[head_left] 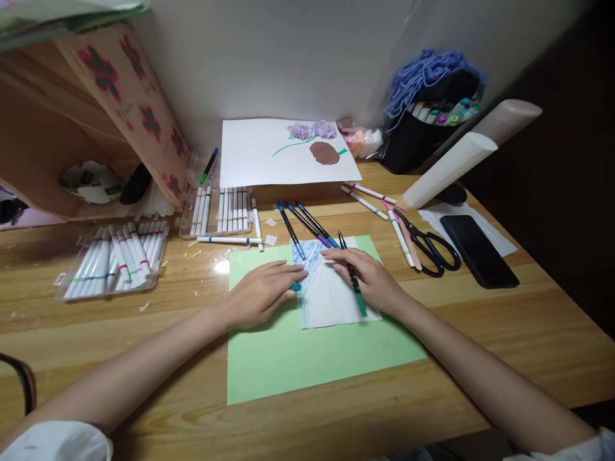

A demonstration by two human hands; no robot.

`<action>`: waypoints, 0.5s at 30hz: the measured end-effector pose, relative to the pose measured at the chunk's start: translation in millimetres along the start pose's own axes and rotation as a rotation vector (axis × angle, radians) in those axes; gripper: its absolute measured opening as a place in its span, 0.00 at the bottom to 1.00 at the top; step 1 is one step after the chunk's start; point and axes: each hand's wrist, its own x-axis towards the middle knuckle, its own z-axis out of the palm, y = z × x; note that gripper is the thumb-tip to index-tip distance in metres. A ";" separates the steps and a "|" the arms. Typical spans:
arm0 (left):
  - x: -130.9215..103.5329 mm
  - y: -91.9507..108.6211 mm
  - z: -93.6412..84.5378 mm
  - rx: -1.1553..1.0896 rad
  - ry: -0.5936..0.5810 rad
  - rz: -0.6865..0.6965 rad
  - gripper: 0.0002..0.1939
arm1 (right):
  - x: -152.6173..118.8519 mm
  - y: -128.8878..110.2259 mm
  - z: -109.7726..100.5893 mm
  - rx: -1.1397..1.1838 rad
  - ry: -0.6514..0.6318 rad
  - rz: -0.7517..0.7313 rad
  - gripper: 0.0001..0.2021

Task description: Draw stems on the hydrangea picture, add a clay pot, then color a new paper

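My right hand grips a black marker with a green end, which slants across the palm with its dark tip pointing away from me. Under it lies a white sheet, marked with blue and teal strokes in its upper left part. My left hand is closed at the sheet's left edge, with a small teal piece, like a marker cap, showing at its fingertips. Both hands are over a light green sheet. Several blue and purple-ended black markers lie just beyond.
Two plastic cases of white markers stand left. A white sheet with a flower picture leans at the back. Black scissors, a phone, a white roll and a black holder with blue yarn are at right.
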 end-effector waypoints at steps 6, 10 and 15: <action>13.7 -6.2 -0.4 0.053 0.007 -0.084 0.16 | -1.7 4.1 -5.2 0.082 0.100 0.066 0.11; 13.1 -12.7 1.3 0.174 0.128 -0.185 0.17 | -2.7 2.4 -5.4 0.259 0.056 0.113 0.13; 7.4 -9.3 1.5 0.234 0.259 -0.206 0.17 | -1.2 12.0 -10.9 0.335 0.234 0.139 0.15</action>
